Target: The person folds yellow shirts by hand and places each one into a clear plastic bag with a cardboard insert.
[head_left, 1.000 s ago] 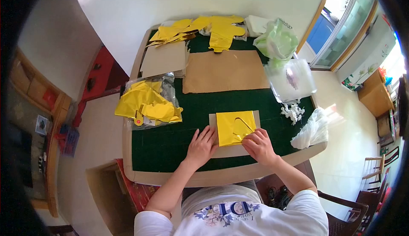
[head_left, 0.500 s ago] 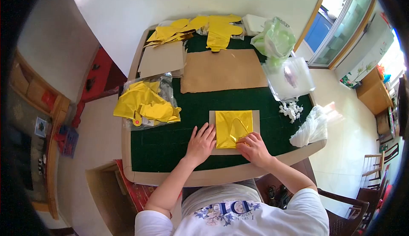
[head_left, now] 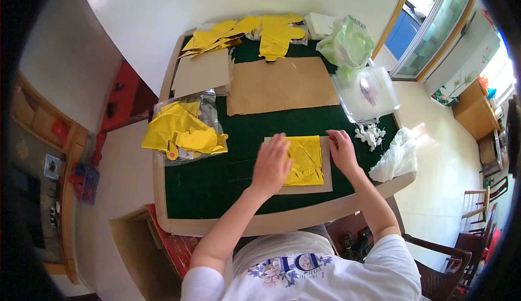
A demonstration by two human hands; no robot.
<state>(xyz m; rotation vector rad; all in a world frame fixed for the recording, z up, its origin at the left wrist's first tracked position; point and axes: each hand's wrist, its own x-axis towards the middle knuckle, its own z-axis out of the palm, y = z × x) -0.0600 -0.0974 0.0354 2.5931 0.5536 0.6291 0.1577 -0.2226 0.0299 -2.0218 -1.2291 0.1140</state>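
Observation:
A yellow foil piece [head_left: 308,162], flat and shiny with creases, lies on a small grey-brown cardboard sheet [head_left: 327,179] near the table's front. My left hand [head_left: 272,162] is spread over the left side of the foil, palm down, hiding that edge. Its fingers are stretched out; whether they press on the foil cannot be told. At the upper right corner of the cardboard sheet, my right hand [head_left: 343,150] has its fingers bent and closed at the edge. The contact at the fingertips is small in view.
Left lies a clear bag of yellow foil pieces [head_left: 187,130]. Behind are stacked cardboard sheets [head_left: 202,74], a large brown cardboard [head_left: 282,86] and more foil [head_left: 275,35]. At right are a green-white plastic bag [head_left: 347,43], clear sleeves [head_left: 369,94], white strings [head_left: 370,135] and white plastic [head_left: 395,157].
My left hand has moved from the cardboard's left edge onto the foil. My right hand has left the foil's lower right part for the cardboard's upper right corner. The foil's loose fold now lies flatter.

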